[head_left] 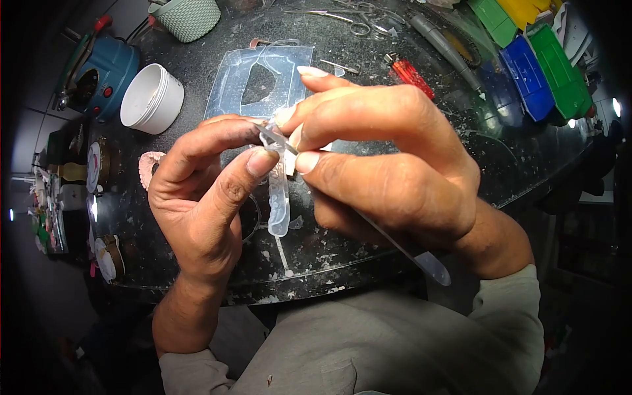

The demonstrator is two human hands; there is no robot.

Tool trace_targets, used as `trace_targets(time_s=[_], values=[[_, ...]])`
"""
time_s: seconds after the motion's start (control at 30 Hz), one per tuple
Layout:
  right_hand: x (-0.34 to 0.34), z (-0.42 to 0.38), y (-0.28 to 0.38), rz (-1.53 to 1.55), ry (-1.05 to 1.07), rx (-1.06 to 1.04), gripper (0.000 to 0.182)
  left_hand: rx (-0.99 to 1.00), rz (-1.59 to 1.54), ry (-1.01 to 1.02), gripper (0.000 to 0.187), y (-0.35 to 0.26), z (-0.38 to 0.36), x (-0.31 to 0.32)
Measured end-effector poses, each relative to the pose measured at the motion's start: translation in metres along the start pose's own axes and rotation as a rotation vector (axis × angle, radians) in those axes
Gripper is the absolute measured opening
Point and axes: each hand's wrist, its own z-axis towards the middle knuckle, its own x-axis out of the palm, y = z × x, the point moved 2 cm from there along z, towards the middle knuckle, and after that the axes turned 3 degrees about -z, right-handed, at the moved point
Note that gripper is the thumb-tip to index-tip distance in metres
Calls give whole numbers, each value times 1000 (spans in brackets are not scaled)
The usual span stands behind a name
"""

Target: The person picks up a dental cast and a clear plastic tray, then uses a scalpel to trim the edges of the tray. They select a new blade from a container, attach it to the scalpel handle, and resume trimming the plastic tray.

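Observation:
A clear plastic dental tray (280, 209), moulded with tooth shapes, hangs upright over the bench from my left hand (207, 187). Thumb and forefinger of that hand pinch its upper end. My right hand (401, 155) is closed on a slim metal spatula (431, 264), whose rounded blade sticks out below the palm. The spatula's other tip reaches the tray's upper edge, between both hands; fingers partly hide the contact. Behind the hands lies a clear plastic sheet (227, 76) with a curved piece cut out. A pinkish dental model (149, 166) sits left of my left hand.
A white tub (153, 99) and a blue machine (108, 76) stand at the left, near a pale woven basket (189, 20). Scissors (359, 27), a red lighter (413, 77) and a grey handpiece (438, 43) lie at the back. Blue bin (526, 78) and green bin (558, 72) stand right.

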Motion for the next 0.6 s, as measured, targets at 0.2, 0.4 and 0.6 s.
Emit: trace_targets(time_s=[0.2,0.4,0.6], values=[[-2,2,5,-9,2,29,30,40,56,24,25,1,0,-1],[-3,5,-4,-104,-115,27,21,-41,-63,-51,26,0,-1,5],[-17,19,-20,-529,64,-181,33,-114,-167,-30,24,2,-1,2]])
